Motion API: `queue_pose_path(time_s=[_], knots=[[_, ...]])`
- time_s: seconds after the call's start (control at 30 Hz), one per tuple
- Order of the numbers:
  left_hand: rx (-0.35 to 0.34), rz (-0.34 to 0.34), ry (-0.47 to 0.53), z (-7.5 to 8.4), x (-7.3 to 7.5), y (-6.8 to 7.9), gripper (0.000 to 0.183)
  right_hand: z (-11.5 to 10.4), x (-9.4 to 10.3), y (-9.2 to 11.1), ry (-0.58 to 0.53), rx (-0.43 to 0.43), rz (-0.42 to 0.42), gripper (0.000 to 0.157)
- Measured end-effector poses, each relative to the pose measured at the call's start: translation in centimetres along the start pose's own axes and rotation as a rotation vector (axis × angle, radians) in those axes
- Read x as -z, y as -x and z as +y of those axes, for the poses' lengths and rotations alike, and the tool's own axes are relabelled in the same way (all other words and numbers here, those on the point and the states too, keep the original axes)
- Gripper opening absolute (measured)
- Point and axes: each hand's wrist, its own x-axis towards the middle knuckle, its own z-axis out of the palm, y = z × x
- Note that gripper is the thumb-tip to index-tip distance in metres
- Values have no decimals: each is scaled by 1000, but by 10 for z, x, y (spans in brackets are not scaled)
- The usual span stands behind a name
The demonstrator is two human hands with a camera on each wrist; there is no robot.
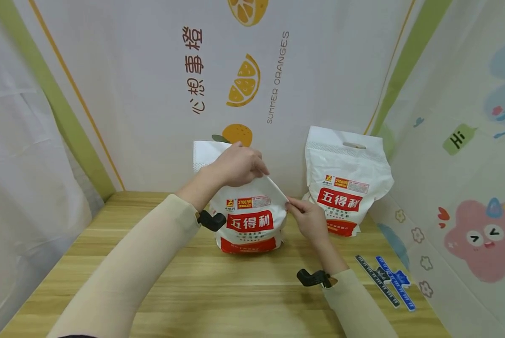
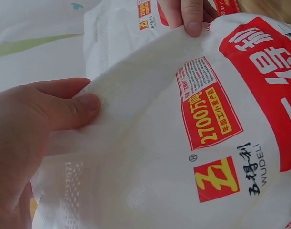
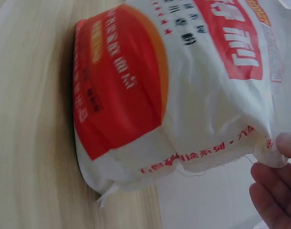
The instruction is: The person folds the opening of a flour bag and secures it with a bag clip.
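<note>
A white flour bag (image 1: pixel 246 237) with red labels stands upright on the table. My left hand (image 1: pixel 240 166) reaches across its top and pinches the upper edge, thumb on the front face in the left wrist view. Lower down, on the bag's right side, my right hand (image 1: pixel 307 218) pinches the side edge between thumb and fingers. The edge runs taut and slanting between both hands. In the right wrist view, the fingertips (image 3: pixel 287 145) grip a corner of the plastic. Part of the bag's top lies hidden behind my left hand.
A second white flour bag (image 1: pixel 341 180), with a handle slot on top, stands to the right near the back. Two flat strips, one dark (image 1: pixel 377 281) and one blue (image 1: pixel 396 284), lie at the table's right. Printed curtains (image 1: pixel 151 94) hang around the wooden table (image 1: pixel 185 300).
</note>
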Motion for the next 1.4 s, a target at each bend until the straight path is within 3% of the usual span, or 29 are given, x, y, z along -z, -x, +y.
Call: queue_pose_path(time_s=[0.17,0.27,0.53,0.63,0.87,1.03,1.23,1.4], knots=[[-16,13,-1,1,1,0,16,-1,-2,0,104,122,60,25],[-26,21,-3,1,2,0,15,0,-2,1,118,153,65,24],[0,3,-24,0,0,2,18,5,3,1,27,-28,-56,23],[4,9,-21,0,0,3,18,5,2,1,18,-40,-64,22],[-2,28,-30,-2,-2,3,18,6,-5,3,-5,7,19,18],[-7,47,-20,-4,-3,5,18,12,-8,3,-149,-86,10,20],[1,60,-6,-5,-4,7,18,20,-11,1,-377,-243,-108,36],[1,61,-6,-5,-5,6,19,24,-16,-2,-398,-259,-103,30]])
